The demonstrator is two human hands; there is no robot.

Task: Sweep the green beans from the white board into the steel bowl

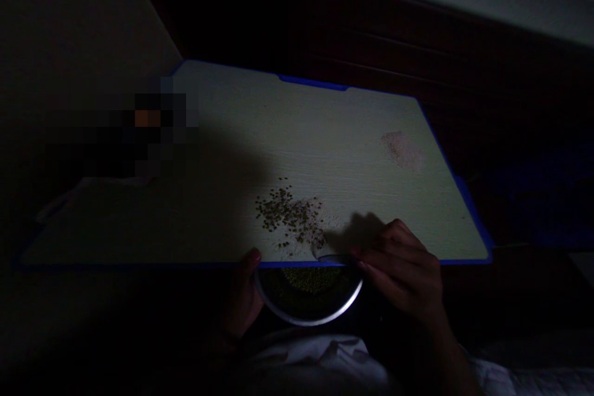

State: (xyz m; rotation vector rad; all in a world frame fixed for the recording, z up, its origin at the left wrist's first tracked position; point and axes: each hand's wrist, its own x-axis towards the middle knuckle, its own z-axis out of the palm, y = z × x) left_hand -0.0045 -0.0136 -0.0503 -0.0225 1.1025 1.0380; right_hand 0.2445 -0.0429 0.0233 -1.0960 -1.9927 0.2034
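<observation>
Small green beans (283, 213), which look like mung beans, lie scattered near the front edge of a pale board (315, 117) with a blue rim. Just below that edge is a metal-rimmed bowl (320, 323) with more green beans inside, partly hidden by the board. My left hand (245, 297) is closed on the bowl's left side, its thumb up at the board's edge. Between the fingers of my right hand (403, 266) is a thin flat piece (334, 257), its tip at the beans; its kind is too dark to make out.
A small heap of pinkish grains (403, 150) lies on the board's right part. At the left, a pixelated patch (148, 130) covers something over the board. Pale cloth (325, 356) is below the bowl. The room is very dark.
</observation>
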